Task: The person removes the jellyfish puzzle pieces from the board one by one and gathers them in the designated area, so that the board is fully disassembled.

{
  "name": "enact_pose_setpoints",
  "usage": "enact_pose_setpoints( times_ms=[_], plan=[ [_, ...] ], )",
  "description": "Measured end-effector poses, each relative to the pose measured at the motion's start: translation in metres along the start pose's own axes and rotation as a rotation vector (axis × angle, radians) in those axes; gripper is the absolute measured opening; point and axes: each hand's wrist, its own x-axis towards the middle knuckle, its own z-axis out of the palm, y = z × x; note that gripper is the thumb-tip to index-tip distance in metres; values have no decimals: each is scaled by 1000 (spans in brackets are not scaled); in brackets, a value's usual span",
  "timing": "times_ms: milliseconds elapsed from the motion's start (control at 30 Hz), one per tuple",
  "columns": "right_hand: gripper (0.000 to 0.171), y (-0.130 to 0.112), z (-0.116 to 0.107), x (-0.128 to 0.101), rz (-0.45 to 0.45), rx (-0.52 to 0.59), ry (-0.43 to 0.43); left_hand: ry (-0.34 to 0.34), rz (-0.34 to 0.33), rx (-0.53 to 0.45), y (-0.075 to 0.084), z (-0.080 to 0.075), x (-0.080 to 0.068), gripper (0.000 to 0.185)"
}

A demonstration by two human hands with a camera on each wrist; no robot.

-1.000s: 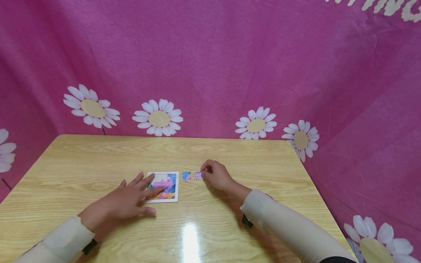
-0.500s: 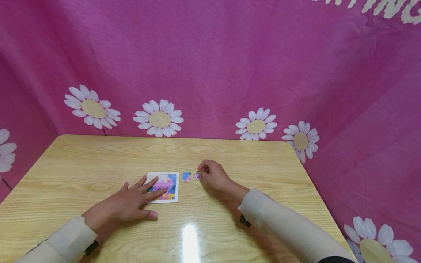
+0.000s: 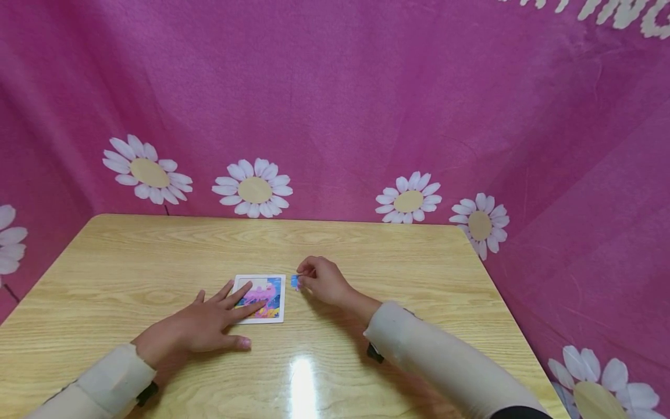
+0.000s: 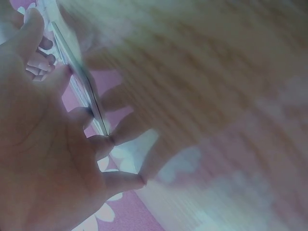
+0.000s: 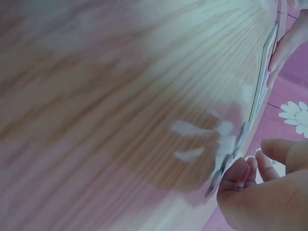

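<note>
The right hand pinches a little blue puzzle piece right beside the puzzle board, where the flat left hand rests.

A light wooden table with a clear grain and a glossy top fills the lower part of the head view, and a bright glare of lamp light sits on its near edge. Behind and to both sides hangs a magenta cloth backdrop printed with white daisies with tan centres, its folds meeting at the table's far edge.
</note>
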Motion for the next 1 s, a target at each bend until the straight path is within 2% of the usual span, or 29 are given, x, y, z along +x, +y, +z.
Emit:
enact_pose_setpoints(
  times_ms=[367, 700, 1000],
  plan=[
    [12, -18, 18, 4, -16, -13, -29, -21, -22, -12, 3, -2, -1, 80],
    [17, -31, 29, 8, -22, -103, -60, -22, -22, -12, 3, -3, 0, 80],
    [10, -40, 36, 12, 24, -204, -105, 1, 4, -14, 0, -2, -1, 79]
  ],
)
